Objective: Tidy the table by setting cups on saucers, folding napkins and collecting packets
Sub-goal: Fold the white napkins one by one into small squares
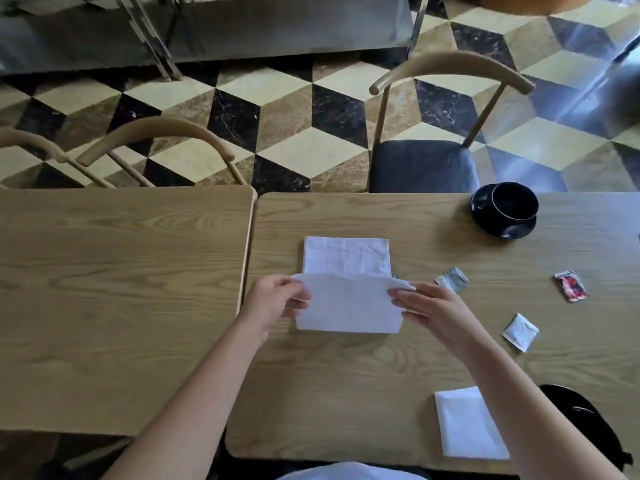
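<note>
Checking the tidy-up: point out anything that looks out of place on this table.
Three packets lie scattered and crumpled right of the napkin being folded. The cup sits off-centre on its saucer.

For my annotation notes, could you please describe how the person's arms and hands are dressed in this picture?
Both arms are bare up to the bottom edge of the picture; no sleeves show. The left hand and right hand wear no gloves, and I can see no rings, watch or bracelets on the wrists. A strip of white clothing shows at the bottom edge, probably the person's top.
</note>
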